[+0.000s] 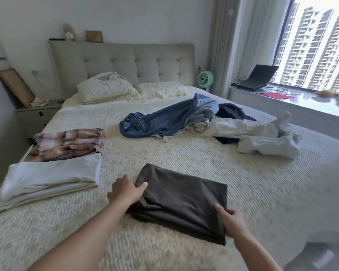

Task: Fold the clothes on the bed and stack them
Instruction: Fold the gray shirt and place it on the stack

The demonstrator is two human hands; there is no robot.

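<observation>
Both hands on a folded dark brown garment (pixel 181 200) at the near side of the bed (pixel 184 159)

Left hand (pixel 126 190) grips its left edge, thumb on top and fingers tucked under; right hand (pixel 231 222) pinches the near right corner; off to the left sits a folded white piece (pixel 51 177), and a folded pink plaid one (pixel 69 143) just behind it, touching; further back on the right it's still a messy heap: blue denim shirt (pixel 164 120), white clothes (pixel 258 133), something dark (pixel 233 112) poking out between them
</observation>
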